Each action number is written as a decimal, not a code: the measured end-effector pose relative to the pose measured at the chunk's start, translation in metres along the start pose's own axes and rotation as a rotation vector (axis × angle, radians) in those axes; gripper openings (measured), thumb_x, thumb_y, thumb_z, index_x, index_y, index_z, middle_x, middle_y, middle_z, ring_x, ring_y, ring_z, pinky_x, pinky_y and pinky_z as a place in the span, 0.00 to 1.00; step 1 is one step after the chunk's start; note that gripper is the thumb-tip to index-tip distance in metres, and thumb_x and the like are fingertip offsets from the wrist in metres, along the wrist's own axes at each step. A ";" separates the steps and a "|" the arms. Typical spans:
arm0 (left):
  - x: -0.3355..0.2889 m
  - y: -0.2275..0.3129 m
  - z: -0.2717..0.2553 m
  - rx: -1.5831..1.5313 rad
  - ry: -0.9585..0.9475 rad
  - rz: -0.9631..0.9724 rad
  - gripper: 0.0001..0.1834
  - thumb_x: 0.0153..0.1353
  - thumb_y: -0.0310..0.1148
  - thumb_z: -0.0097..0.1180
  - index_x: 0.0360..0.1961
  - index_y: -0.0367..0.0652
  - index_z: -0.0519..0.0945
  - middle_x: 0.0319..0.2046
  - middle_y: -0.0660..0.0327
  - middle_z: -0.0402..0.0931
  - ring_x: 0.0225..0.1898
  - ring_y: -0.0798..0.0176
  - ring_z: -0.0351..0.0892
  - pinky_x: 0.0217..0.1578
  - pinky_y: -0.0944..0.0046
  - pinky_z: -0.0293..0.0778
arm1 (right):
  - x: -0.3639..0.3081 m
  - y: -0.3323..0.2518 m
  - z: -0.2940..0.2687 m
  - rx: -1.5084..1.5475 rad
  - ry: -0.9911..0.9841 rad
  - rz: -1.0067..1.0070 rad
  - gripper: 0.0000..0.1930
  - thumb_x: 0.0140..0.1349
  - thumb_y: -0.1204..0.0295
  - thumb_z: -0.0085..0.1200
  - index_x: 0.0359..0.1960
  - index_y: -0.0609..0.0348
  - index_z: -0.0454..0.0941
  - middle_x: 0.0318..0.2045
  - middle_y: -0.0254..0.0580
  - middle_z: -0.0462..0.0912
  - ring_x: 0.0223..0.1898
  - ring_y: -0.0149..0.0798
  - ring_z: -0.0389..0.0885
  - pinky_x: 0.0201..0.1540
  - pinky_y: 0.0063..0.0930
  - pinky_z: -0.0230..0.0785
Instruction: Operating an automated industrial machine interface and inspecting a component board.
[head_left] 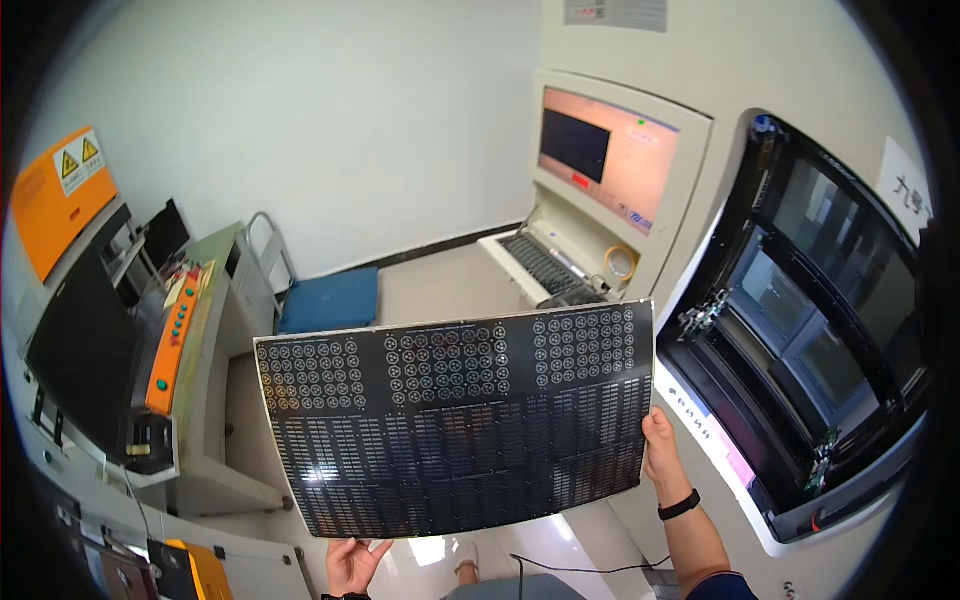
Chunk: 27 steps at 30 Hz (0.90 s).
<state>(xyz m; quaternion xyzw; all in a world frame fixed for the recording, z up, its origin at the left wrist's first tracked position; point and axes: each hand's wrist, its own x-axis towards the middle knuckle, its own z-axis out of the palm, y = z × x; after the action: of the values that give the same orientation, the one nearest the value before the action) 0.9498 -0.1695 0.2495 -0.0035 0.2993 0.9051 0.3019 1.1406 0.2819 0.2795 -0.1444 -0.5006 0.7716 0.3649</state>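
Observation:
In front of me I hold up a large, thin, dark circuit board panel (465,425), tilted with its patterned face toward me. Rows of pale ring shapes cover its upper part, and narrow strips fill the lower part. My left hand (352,565) pinches the bottom edge near the left corner, fingers partly behind it. Lower down the right edge, my right hand (662,448) grips the panel, with a black band on that wrist. Light glares off the panel's lower left. To its right is a machine with an open dark bay (800,330).
Behind the panel stand a built-in monitor (610,150), a keyboard (545,262) and a tape roll (620,263). On the left are a machine with an orange button strip (172,345) and a blue-seated folding chair (330,300). A black cable (590,571) lies low near my legs.

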 end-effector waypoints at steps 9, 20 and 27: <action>-0.033 -0.006 -0.016 -0.077 0.274 0.109 0.19 0.58 0.21 0.44 0.51 0.40 0.71 0.46 0.54 0.76 0.45 0.55 0.77 0.47 0.47 0.73 | 0.009 0.058 0.013 -0.035 -0.079 0.139 0.12 0.65 0.63 0.49 0.40 0.59 0.70 0.40 0.38 0.80 0.40 0.29 0.78 0.45 0.24 0.72; -0.105 -0.033 -0.158 -0.174 0.426 -0.094 0.17 0.56 0.25 0.51 0.49 0.41 0.72 0.51 0.57 0.73 0.54 0.56 0.68 0.59 0.42 0.59 | -0.045 0.205 0.010 -0.223 -0.007 0.669 0.07 0.68 0.68 0.45 0.35 0.57 0.72 0.29 0.35 0.79 0.30 0.25 0.76 0.33 0.21 0.71; -0.109 -0.045 -0.204 -0.290 0.769 -0.131 0.26 0.52 0.23 0.52 0.55 0.35 0.65 0.56 0.50 0.66 0.60 0.49 0.61 0.61 0.43 0.58 | -0.056 0.238 0.015 -0.310 0.001 0.772 0.08 0.67 0.65 0.47 0.35 0.56 0.72 0.28 0.29 0.77 0.30 0.22 0.73 0.35 0.17 0.68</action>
<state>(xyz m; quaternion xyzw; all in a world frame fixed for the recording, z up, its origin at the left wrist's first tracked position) 1.0283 -0.3108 0.0780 -0.4030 0.2591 0.8494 0.2215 1.0709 0.1775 0.0697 -0.3752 -0.5196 0.7673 0.0230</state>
